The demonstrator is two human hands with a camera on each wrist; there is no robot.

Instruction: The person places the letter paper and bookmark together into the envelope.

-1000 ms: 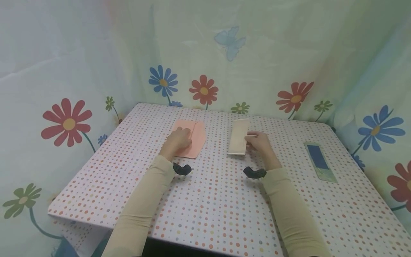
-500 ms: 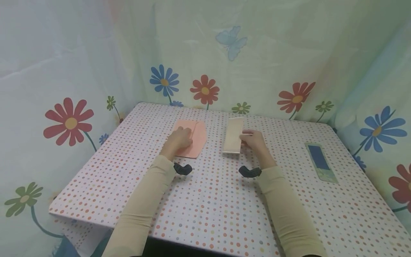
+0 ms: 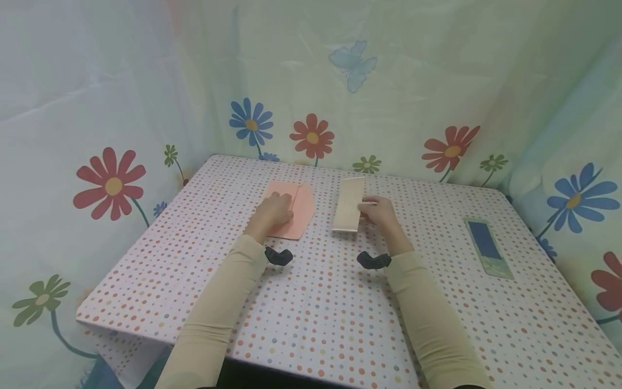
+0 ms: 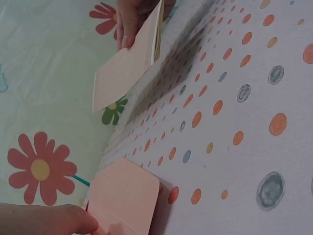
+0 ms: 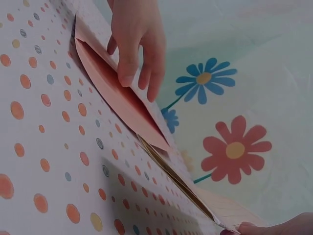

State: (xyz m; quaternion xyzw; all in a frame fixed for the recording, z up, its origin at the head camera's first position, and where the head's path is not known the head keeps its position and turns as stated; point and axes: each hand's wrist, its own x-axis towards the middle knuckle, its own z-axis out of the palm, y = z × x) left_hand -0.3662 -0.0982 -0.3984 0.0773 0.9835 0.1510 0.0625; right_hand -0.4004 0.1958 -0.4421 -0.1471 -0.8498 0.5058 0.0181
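A pink envelope lies at the left middle of the table with its flap side toward the right. My left hand pinches the edge of its pocket; in the right wrist view the envelope's mouth gapes and the left thumb is right at the edge. To the right, my right hand grips a folded cream paper by its right side. Several layers show along the edge of that paper in the left wrist view, where it is tilted above the table, casting a shadow. Its near end points toward the envelope's mouth.
The table wears a white dotted cloth. At its right side lies a flat green-bordered rectangle with a blue panel. A flower-printed curtain stands behind and on both sides. Each wrist carries a dark camera mount.
My right hand has moved left with the folded paper, narrowing the distance to the envelope. The left hand has kept its place on the envelope.
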